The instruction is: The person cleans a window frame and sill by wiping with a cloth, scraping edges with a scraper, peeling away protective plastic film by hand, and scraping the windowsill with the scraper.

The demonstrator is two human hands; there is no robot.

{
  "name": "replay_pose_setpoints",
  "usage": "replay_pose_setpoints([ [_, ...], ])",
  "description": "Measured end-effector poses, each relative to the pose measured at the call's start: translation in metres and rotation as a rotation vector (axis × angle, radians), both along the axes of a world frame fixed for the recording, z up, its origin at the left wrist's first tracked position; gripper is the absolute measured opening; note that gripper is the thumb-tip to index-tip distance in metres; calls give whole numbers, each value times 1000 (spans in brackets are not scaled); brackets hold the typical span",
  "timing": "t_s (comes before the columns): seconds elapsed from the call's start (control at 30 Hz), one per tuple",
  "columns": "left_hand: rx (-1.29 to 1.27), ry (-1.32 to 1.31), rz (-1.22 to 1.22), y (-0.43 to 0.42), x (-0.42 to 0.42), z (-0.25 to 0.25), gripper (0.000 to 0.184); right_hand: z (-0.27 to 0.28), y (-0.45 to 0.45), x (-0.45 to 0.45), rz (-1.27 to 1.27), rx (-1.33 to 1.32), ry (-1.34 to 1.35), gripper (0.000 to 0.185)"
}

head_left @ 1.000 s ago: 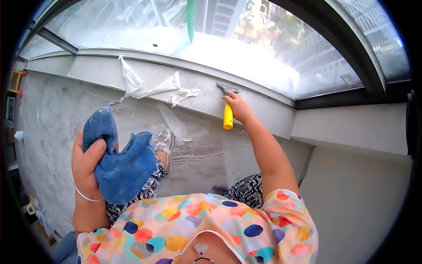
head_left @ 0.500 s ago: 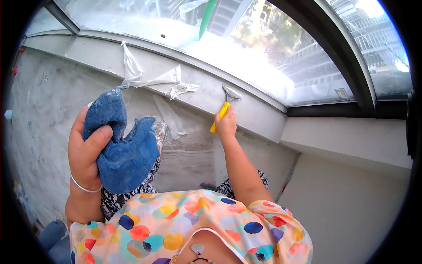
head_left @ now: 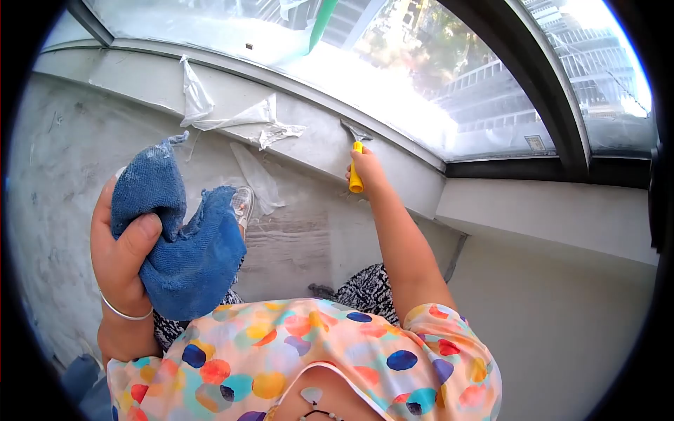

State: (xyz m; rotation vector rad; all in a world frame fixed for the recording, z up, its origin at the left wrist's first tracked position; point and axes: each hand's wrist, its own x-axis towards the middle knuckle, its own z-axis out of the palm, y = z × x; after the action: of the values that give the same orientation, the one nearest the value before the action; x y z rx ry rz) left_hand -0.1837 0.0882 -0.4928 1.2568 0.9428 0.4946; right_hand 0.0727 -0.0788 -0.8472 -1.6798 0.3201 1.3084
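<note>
A folded blue cloth (head_left: 193, 270) is gripped in my left hand (head_left: 126, 249), thumb pressed over its front and the other fingers behind it. My right hand (head_left: 366, 168) is closed around the yellow handle of a scraper (head_left: 357, 184). The scraper's metal head lies at the grey ledge (head_left: 400, 168), close to the bottom of the window frame. Left of the scraper, torn pieces of clear plastic film (head_left: 256, 116) lie on the ledge and hang over its edge.
Large window panes (head_left: 393, 63) with dark frame bars rise behind the ledge. A plastic strip (head_left: 256, 182) lies on the dusty floor (head_left: 288, 242) near my shoe (head_left: 242, 203). A grey wall (head_left: 540, 295) stands at the right. Blue fabric (head_left: 84, 379) shows at lower left.
My right hand has moved the scraper up toward the window frame, and its handle has turned more upright. My left hand, with the cloth, sits slightly further left and lower.
</note>
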Motion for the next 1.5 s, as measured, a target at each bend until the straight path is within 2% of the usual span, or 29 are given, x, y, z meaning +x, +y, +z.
replay_pose_setpoints([
  [0.07,0,34,4,-1,1,-2,51,11,8,8,0,74,-25,40],
  [0.2,3,30,-34,0,2,-4,55,-2,4,11,14,-20,-64,40],
  [0.27,111,81,-16,-5,14,-3,48,-15,3,12,29,-23,-99,40],
  [0.37,140,107,6,-13,15,-5,45,4,0,11,128,-46,-89,36],
  [0.47,148,100,32,-9,16,-5,46,35,3,18,354,-103,51,30],
  [0.6,112,92,-11,-6,15,-3,46,17,23,56,57,-118,200,26],
  [0.73,94,83,-36,-4,11,-1,45,13,11,24,148,-60,30,27],
  [0.83,136,76,19,-5,19,-5,43,47,3,24,314,-117,99,26],
  [0.93,113,56,-54,-3,21,-5,42,22,5,58,88,-143,144,24],
  [1.03,71,63,-128,-4,19,-3,41,13,-5,44,129,-105,38,25],
  [1.17,120,67,-70,-6,31,-11,42,32,-21,52,307,-177,115,26],
  [1.23,110,58,-90,-6,34,-13,42,13,-22,72,117,-207,126,29],
  [1.27,95,48,-125,-6,35,-12,42,8,-21,72,99,-211,141,32],
  [1.37,73,97,-162,-10,39,-9,41,26,-36,50,217,-134,43,38],
  [1.4,89,92,-146,-10,46,-12,41,27,-39,55,302,-147,83,44],
  [1.43,67,54,-135,-8,48,-14,43,26,-41,61,334,-153,81,42],
  [1.5,-12,19,-130,-2,39,-19,50,17,-44,75,92,-211,88,38],
])
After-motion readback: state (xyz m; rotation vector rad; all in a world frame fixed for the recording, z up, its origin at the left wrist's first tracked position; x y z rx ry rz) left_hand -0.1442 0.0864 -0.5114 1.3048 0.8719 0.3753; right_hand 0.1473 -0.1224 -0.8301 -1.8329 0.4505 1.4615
